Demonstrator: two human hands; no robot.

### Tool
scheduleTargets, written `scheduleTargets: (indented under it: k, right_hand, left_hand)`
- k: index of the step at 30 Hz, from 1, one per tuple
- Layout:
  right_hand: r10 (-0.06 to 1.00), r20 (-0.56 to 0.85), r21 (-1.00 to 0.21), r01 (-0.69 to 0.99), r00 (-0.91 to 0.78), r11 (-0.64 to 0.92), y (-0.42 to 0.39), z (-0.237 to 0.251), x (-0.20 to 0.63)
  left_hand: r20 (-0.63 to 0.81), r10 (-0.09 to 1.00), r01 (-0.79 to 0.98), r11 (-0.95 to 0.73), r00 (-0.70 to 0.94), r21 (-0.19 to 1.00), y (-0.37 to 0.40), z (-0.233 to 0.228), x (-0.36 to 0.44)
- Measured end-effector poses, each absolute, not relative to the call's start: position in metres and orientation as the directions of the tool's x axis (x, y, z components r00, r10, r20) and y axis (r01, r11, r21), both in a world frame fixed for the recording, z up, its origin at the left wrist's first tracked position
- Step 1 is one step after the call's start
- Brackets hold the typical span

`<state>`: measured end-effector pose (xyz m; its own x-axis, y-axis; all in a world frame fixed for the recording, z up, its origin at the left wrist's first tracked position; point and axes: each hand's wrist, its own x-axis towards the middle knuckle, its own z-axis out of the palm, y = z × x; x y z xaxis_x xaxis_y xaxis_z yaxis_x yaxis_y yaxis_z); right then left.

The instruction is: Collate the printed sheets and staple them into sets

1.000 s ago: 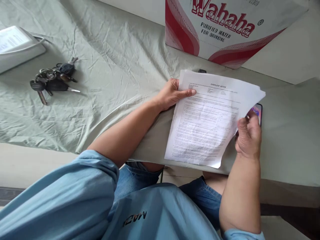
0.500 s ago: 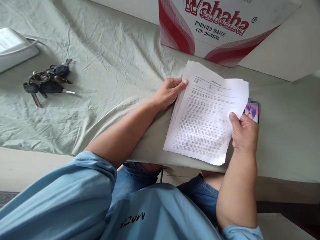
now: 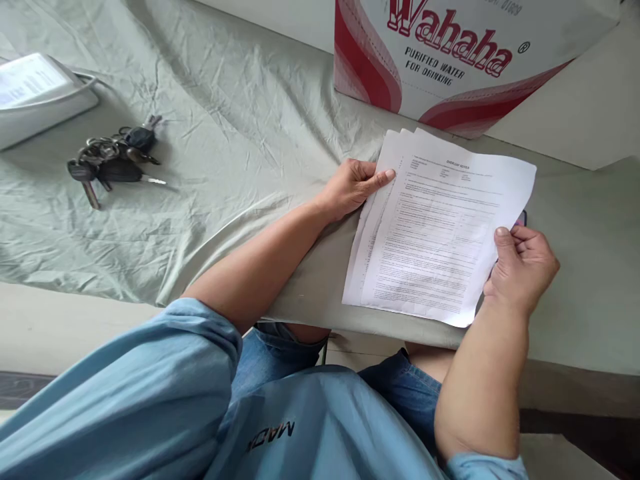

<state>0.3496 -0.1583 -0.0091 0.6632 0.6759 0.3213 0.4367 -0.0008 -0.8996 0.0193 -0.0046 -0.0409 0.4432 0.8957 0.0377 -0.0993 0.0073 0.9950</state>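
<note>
The sheets (image 3: 437,230) are matt paper; from them, metal-and-plastic keys (image 3: 120,169) lie at nine o'clock, wrinkled matt cloth (image 3: 240,120) at ten, a smooth cardboard box (image 3: 425,90) at twelve.

Key bunch (image 3: 117,160) is lying at left on the worktop (image 3: 590,287), dark fobs and metal rings bunching together, one silver blade pointing right. White item (image 3: 40,123) is sitting up-left of it, partly running out of frame. Pale green cloth (image 3: 240,100) is covering the worktop, wrinkling at left. Red-and-white Wahaha box (image 3: 425,87) is standing at the back, printed side facing the camera.
</note>
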Motion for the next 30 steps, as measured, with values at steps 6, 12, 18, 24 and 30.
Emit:
scheduleTargets:
  k: [6,12,18,24,30]
  right_hand:
    - [0.743,0.133,-0.945,0.309,0.656,-0.104,-0.155,-0.025,0.353]
    - [0.785,0.029,-0.982,0.165,0.619,-0.093,-0.150,-0.024,0.343]
    - [0.719,0.144,-0.981,0.196,0.680,0.011,-0.148,-0.010,0.329]
    - [0.638,0.289,-0.948,0.307,0.714,0.086,-0.142,-0.002,0.322]
    - [0.566,0.375,-0.919,0.372,0.734,0.127,-0.136,0.004,0.315]
  left_hand:
    - [0.036,0.869,-0.216,0.082,0.493,0.973,-0.003,-0.045,0.018]
    - [0.081,0.824,-0.383,0.171,0.561,0.908,-0.008,-0.036,0.017]
    - [0.025,0.834,-0.467,0.284,0.551,0.837,-0.007,-0.042,0.023]
    - [0.001,0.805,-0.479,0.351,0.593,0.805,0.004,-0.055,0.028]
    - [-0.022,0.803,-0.496,0.389,0.595,0.776,0.002,-0.049,0.026]
